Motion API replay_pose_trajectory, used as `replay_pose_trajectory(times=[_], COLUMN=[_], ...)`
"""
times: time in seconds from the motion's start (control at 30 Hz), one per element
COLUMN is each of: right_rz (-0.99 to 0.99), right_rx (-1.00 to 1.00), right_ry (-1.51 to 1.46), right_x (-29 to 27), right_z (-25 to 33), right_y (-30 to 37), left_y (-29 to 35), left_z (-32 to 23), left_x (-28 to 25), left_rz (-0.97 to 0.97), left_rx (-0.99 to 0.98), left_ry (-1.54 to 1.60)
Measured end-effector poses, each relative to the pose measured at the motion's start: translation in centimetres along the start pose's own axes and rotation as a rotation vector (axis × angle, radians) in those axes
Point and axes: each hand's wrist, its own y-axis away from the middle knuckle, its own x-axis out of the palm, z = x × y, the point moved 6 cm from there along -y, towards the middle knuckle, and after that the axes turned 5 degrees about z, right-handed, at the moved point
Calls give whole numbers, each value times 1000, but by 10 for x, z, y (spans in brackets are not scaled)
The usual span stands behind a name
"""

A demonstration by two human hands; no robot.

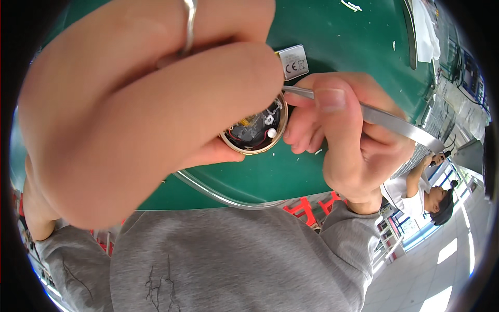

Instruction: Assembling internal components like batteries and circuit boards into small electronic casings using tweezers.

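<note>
Here's my left hand [140, 114], big across the left of the feed, its grip closed around a round gold-rimmed case [253, 132], held above the table [358, 47] toward its near edge, wiring and dark parts showing inside. Next, just past the fingertips, a silver block [295, 61]; I can't tell if it touches the case. Then my right hand [345, 130], grip pinched on metal tweezers [387, 120], tips by the case's rim. Beyond the table's right edge, a co-worker [416, 195].
</note>
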Motion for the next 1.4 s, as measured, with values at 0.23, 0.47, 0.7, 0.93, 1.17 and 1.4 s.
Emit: replay_pose_trajectory(times=[0.23,0.47,0.7,0.93,1.17,1.4], right_rz=[35,79,61,68,33,52], right_rx=[-11,75,17,-20,29,-6], right_ry=[-81,41,94,98,53,53], right_x=[0,-2,0,4,3,2], right_z=[4,2,4,4,3,2], right_y=[-1,4,6,4,4,2], left_y=[8,13,5,6,4,-8], left_z=[-1,14,16,11,4,1], left_x=[-10,-12,-13,-4,-9,-2], left_rz=[12,-62,44,-54,-56,-43], left_rx=[-41,-16,131,88,56,107], left_ry=[-57,123,78,-47,-232,-331])
